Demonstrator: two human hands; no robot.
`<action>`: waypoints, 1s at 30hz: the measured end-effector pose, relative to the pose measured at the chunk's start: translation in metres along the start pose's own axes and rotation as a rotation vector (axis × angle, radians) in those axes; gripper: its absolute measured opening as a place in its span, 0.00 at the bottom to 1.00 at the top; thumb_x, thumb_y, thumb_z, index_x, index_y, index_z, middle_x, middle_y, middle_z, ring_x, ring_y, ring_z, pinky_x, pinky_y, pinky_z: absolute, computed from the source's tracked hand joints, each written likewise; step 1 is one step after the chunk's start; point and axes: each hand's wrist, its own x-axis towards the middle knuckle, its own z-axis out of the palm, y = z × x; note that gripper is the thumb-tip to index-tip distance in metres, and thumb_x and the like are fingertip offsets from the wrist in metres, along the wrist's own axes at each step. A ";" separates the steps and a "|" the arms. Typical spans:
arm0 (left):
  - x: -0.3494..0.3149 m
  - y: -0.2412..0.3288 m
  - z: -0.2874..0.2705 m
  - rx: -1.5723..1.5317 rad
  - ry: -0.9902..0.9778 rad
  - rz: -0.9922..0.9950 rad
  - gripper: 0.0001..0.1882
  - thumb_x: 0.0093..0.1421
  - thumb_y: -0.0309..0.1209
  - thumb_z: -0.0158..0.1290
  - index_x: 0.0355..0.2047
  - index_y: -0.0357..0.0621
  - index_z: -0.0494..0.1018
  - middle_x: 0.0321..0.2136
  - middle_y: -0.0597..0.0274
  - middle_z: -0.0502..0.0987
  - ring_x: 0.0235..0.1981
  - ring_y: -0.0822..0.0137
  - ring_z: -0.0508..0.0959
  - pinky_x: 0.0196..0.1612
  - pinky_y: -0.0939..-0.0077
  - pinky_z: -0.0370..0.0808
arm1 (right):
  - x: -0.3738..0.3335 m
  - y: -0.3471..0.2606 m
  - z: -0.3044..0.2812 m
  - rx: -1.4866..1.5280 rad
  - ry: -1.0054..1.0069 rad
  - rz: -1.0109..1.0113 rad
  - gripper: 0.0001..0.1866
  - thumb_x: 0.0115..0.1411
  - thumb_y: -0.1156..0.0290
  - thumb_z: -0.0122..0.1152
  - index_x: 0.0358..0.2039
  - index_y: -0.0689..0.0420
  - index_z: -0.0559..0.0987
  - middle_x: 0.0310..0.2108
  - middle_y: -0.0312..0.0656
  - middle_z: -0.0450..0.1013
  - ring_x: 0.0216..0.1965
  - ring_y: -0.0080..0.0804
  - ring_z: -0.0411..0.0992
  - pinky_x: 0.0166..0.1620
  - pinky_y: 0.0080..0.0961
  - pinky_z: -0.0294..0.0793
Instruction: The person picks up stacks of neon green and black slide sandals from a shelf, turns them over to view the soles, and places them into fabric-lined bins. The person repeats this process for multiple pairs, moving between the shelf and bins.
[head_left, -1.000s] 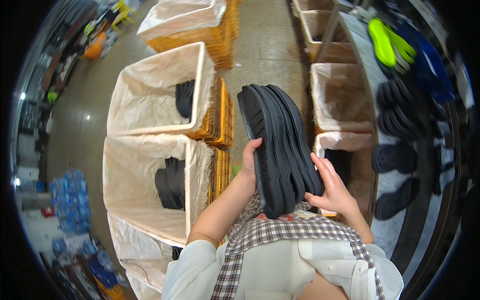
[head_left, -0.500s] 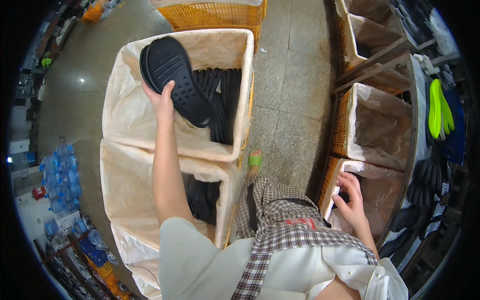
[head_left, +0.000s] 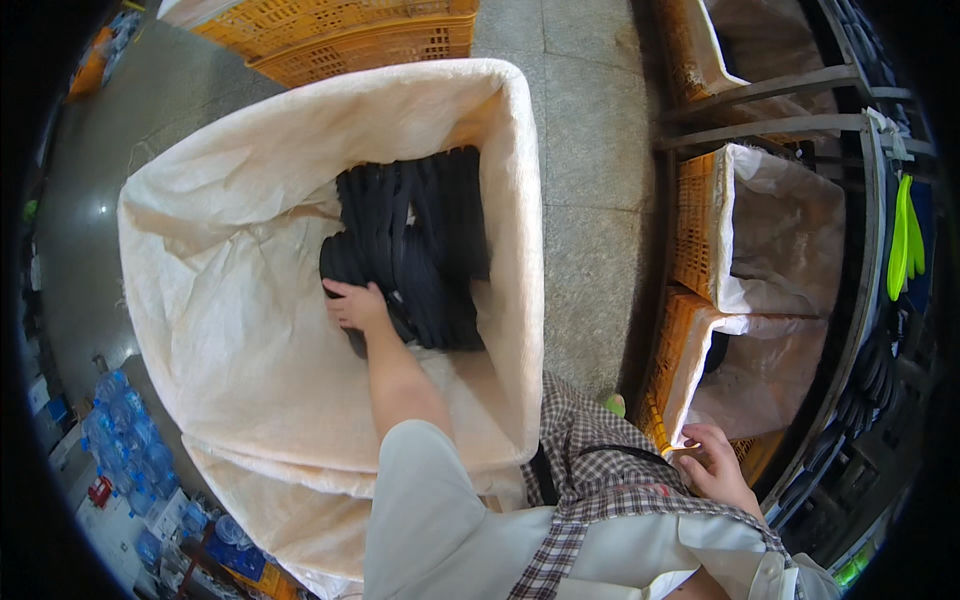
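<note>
My left hand (head_left: 352, 306) reaches down into a large cloth-lined bin (head_left: 230, 300). Its fingers are closed around the near-left side of a black shoe sole (head_left: 342, 262), set against the stacked soles. Several more black soles (head_left: 430, 225) stand on edge, packed in rows along the bin's right side. My palm hides part of the sole. At my right side, my right hand (head_left: 718, 468) is loosely bent with thumb and fingers apart and nothing visible in it. Its fingertips are beside the rim of a yellow lined crate (head_left: 665, 375); whether they touch it I cannot tell.
A second lined bin (head_left: 290, 510) adjoins the near side. Stacked yellow crates (head_left: 350, 45) stand beyond the far rim. On the right, lined crates (head_left: 710, 230) sit under a metal rack (head_left: 770, 135) hung with bright green soles (head_left: 903, 240). Water bottles (head_left: 130, 440) are at the left.
My left hand has lowered the black sole from above the bin to the stacked soles inside. My view has moved closer over the bin. The right hand stays by the crate rim.
</note>
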 end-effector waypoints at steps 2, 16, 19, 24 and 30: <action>0.010 -0.014 0.008 -0.045 -0.118 -0.014 0.57 0.46 0.50 0.63 0.66 0.46 0.40 0.56 0.37 0.57 0.56 0.43 0.61 0.58 0.50 0.60 | 0.007 -0.006 0.000 -0.010 0.019 0.021 0.20 0.52 0.77 0.61 0.47 0.63 0.72 0.45 0.48 0.68 0.42 0.37 0.70 0.47 0.29 0.70; 0.078 -0.046 0.014 -0.108 -0.215 0.775 0.39 0.54 0.46 0.57 0.57 0.30 0.58 0.58 0.35 0.55 0.60 0.41 0.54 0.63 0.55 0.52 | -0.027 0.051 -0.051 -0.226 0.333 -0.388 0.13 0.57 0.69 0.55 0.43 0.57 0.73 0.40 0.46 0.70 0.43 0.43 0.70 0.46 0.37 0.71; 0.035 0.007 -0.061 -0.257 0.006 0.787 0.37 0.55 0.44 0.57 0.56 0.31 0.59 0.56 0.36 0.58 0.58 0.43 0.57 0.61 0.56 0.55 | -0.077 0.095 -0.108 -0.348 0.819 -0.360 0.12 0.53 0.73 0.55 0.40 0.57 0.75 0.36 0.44 0.72 0.40 0.42 0.70 0.44 0.37 0.70; -0.074 0.083 -0.234 -0.666 0.286 0.958 0.33 0.56 0.41 0.57 0.55 0.33 0.61 0.53 0.39 0.63 0.55 0.46 0.63 0.58 0.57 0.60 | -0.182 0.203 -0.177 -0.323 1.538 -0.057 0.09 0.52 0.78 0.54 0.35 0.59 0.76 0.33 0.42 0.72 0.37 0.36 0.71 0.42 0.29 0.71; -0.268 0.103 -0.360 -0.936 0.335 1.283 0.28 0.58 0.37 0.56 0.54 0.34 0.64 0.50 0.43 0.69 0.52 0.50 0.69 0.55 0.58 0.67 | -0.281 0.426 -0.233 0.317 2.087 0.014 0.10 0.54 0.81 0.52 0.37 0.63 0.75 0.31 0.40 0.74 0.34 0.25 0.71 0.40 0.21 0.71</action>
